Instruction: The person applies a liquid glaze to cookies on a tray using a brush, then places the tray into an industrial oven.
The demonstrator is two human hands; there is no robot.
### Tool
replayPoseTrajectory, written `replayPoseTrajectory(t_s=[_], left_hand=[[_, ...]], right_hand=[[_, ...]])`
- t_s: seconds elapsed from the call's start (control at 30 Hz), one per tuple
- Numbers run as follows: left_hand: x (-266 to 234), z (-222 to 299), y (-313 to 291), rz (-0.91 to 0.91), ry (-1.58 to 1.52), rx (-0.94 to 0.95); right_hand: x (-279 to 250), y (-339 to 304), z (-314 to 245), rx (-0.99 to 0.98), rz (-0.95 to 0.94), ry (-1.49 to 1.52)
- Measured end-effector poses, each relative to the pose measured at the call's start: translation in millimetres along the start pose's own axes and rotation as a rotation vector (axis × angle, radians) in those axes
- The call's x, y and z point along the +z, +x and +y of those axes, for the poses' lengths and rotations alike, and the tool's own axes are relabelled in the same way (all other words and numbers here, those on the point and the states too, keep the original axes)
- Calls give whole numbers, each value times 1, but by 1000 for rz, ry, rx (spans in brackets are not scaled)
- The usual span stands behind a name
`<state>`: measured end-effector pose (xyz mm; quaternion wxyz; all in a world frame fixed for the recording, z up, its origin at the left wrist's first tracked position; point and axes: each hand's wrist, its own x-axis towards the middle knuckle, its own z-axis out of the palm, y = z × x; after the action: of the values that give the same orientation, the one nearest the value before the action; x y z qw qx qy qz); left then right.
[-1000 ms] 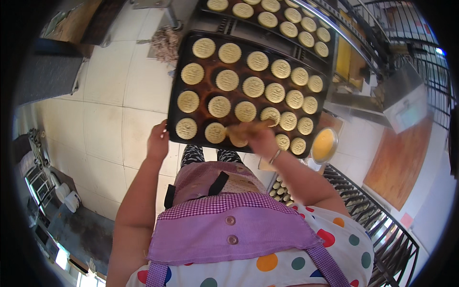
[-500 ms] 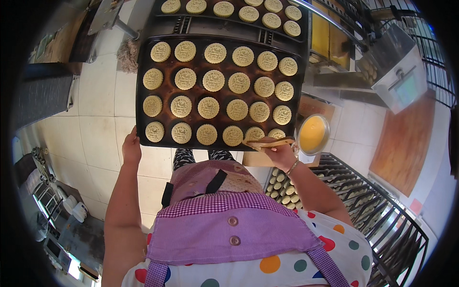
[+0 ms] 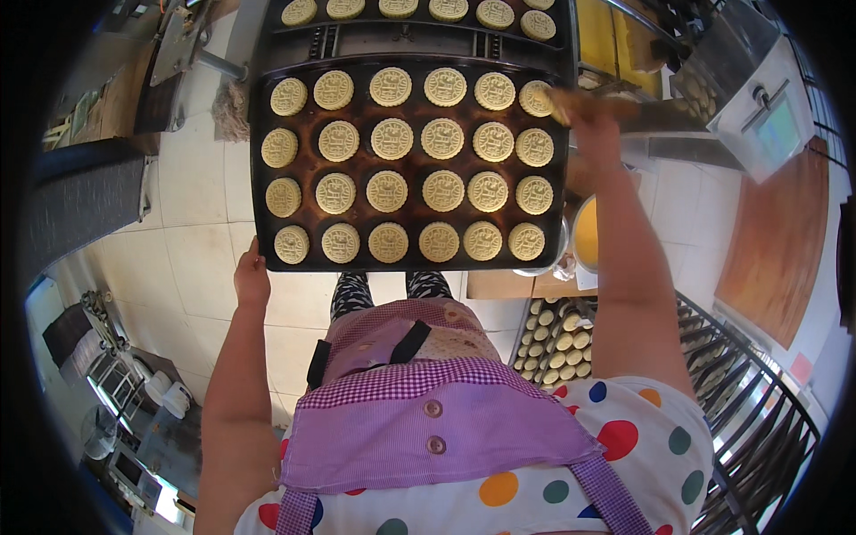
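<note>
The left hand [image 3: 251, 283] gripped the dark tray [image 3: 410, 254] at seven o'clock to steady it, while right-hand fingers [image 3: 596, 134] pinched a brush [image 3: 584, 102] over the two-o'clock biscuit [image 3: 536, 98].

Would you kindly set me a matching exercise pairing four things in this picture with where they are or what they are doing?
Things:
1. left hand
2. right hand
3. bowl of yellow liquid
4. apron

Places or states:
A. purple, with two buttons down the front
B. beside the tray's right edge, under the forearm
C. at the tray's near left corner
D. holding a brush over the rightmost biscuit in the far row

Pairs: 1-C, 2-D, 3-B, 4-A
</note>
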<state>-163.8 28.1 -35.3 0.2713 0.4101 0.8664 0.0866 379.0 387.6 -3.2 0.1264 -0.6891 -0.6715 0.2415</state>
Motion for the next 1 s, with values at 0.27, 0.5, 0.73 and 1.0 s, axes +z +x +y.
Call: replayPoseTrajectory(t_s=[0.27, 0.5, 0.73, 1.0], left_hand=[[-6, -18, 5, -122, -183, 35], [-6, -26, 15, -181, -214, 83], [-16, -22, 11, -202, -178, 80], [-12, -20, 16, -215, -156, 121]], right_hand=[[36, -254, 16, 170, 101, 486], [175, -309, -204, -16, -112, 672], [145, -289, -190, 364, -128, 366], [43, -262, -24, 484, 508, 134]])
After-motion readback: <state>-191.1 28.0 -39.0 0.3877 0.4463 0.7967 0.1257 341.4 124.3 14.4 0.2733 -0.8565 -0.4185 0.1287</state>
